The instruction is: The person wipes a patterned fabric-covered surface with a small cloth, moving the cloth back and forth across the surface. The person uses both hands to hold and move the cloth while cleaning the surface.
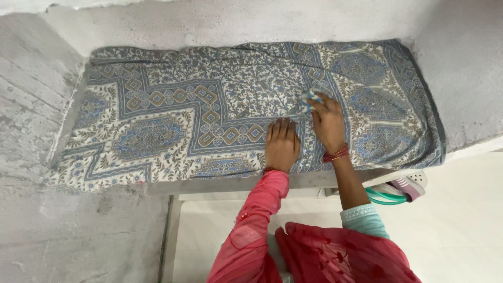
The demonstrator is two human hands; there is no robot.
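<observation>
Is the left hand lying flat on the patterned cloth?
Yes, the left hand rests palm down, fingers together, on the cloth.

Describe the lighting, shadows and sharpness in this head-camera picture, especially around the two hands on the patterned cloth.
Head view: soft, even light, no glare; the patterned cloth reads sharply. The left hand, flat on the cloth, is crisp with only a faint shadow. The right hand pinches a fold, its fingertips slightly blurred. Wide-angle bending curves the grey ledge at the edges.
</observation>
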